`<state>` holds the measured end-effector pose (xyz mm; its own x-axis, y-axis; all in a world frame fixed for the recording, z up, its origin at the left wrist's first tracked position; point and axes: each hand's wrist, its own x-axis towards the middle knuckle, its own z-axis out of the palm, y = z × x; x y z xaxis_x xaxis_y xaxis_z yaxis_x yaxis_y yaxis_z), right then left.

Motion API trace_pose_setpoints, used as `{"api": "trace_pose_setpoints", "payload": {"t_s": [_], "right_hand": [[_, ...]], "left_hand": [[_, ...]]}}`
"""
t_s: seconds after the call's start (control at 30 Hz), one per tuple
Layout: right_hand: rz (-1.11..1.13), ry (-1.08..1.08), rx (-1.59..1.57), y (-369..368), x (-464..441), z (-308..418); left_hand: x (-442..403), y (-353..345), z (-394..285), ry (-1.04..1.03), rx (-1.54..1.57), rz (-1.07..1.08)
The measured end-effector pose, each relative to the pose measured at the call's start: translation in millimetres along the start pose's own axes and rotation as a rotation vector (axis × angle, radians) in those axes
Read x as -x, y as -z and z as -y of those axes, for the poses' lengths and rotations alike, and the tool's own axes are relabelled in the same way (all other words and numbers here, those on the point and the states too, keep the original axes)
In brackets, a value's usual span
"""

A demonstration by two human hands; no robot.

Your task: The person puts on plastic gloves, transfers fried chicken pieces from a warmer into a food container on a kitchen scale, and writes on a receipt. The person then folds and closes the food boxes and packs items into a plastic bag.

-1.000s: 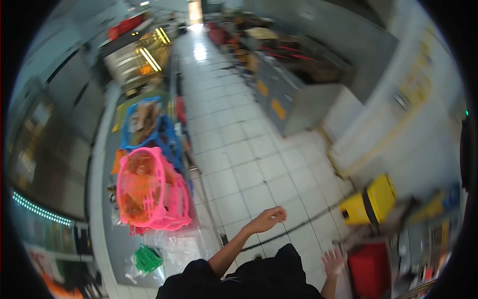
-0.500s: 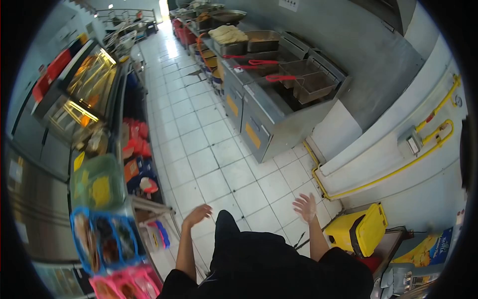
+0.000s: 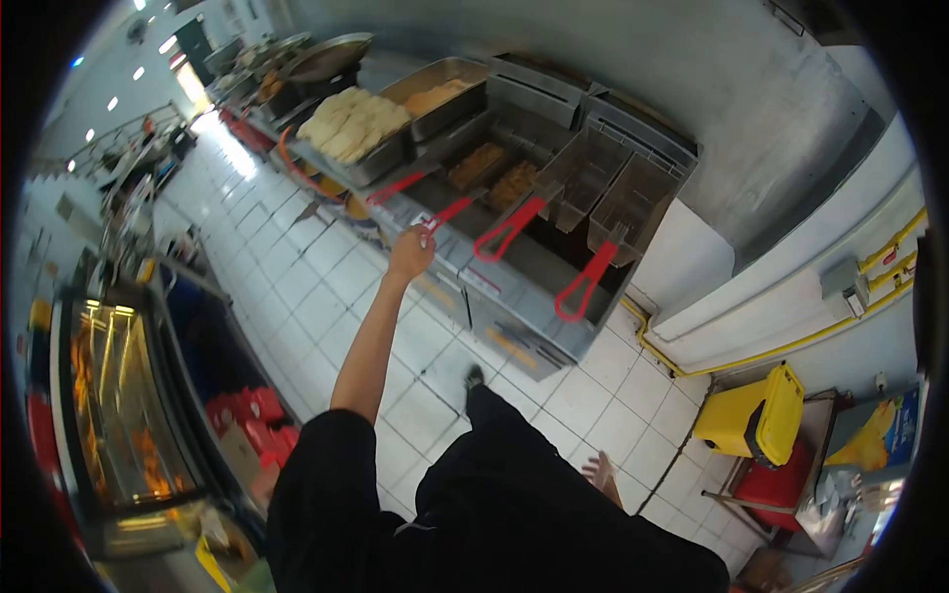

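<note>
My left hand reaches out to the front edge of the steel fryer. Its fingers are closed on the red handle of a fryer basket with browned food in it. Another red-handled basket with similar food lies to its left. Two baskets with red handles sit on the right side of the fryer and look empty. My right hand hangs low by my body, fingers apart, holding nothing.
A tray of pale dough-like food and a deep tray of orange-yellow crumbs stand left of the fryer. A yellow bin is at the right, below yellow pipes. A lit display case is at the left.
The view has moved closer to the fryer. My left hand has gone forward from beside my body and closed on a basket handle. My right hand has dropped lower.
</note>
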<state>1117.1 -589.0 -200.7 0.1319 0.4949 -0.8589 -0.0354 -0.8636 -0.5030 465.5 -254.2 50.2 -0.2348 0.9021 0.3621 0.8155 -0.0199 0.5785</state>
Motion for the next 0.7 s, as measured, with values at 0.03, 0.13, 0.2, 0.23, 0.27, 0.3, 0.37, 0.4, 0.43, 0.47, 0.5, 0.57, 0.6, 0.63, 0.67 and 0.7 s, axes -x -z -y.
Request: {"api": "trace_pose_setpoints", "payload": {"t_s": [0.03,0.13,0.2,0.23,0.27,0.3,0.37,0.4,0.43,0.47,0.5,0.57,0.6,0.63,0.67,0.7], "right_hand": [[-0.048,-0.137,-0.115,-6,-18,-11],[-0.193,-0.232,-0.282,-55,-27,-21],[-0.236,-0.231,-0.394,-102,-42,-18],[-0.257,-0.231,-0.449,-127,-45,-13],[-0.22,-0.209,-0.47,-154,-44,-12],[-0.189,-0.19,-0.487,-184,-37,-6],[-0.116,-0.155,-0.44,-238,-51,45],[-0.083,-0.178,-0.375,-264,-52,62],[-0.058,-0.16,-0.347,-287,-55,80],[-0.032,-0.143,-0.313,-303,-59,95],[-0.006,-0.103,-0.326,-317,-57,110],[-0.05,-0.06,-0.276,-334,-56,135],[-0.074,-0.027,-0.32,-341,-53,144],[-0.126,-0.008,-0.347,-347,-52,149],[-0.151,-0.001,-0.408,-349,-48,152],[-0.172,-0.001,-0.442,-350,-50,148]], "left_hand": [[-36,-18,4,0.022,-0.087,0.045],[-114,-67,24,0.162,-0.131,0.429],[-139,-90,42,0.309,-0.098,0.782],[-154,-98,52,0.433,0.19,0.896],[-160,-103,62,0.569,0.478,1.005],[-159,-105,70,0.717,0.772,1.101],[-172,-80,44,0.791,0.839,1.103],[-180,-65,30,0.832,0.868,1.108],[-191,-59,26,0.788,0.832,1.109],[-192,-53,23,0.783,0.819,1.096],[-192,-47,17,0.77,0.809,1.08],[-193,-19,-14,0.736,0.791,1.046],[-192,-4,-21,0.704,0.76,1.056],[-188,10,-25,0.672,0.728,1.065],[-187,22,-29,0.637,0.695,1.072],[-186,36,-31,0.656,0.725,1.064]]}}
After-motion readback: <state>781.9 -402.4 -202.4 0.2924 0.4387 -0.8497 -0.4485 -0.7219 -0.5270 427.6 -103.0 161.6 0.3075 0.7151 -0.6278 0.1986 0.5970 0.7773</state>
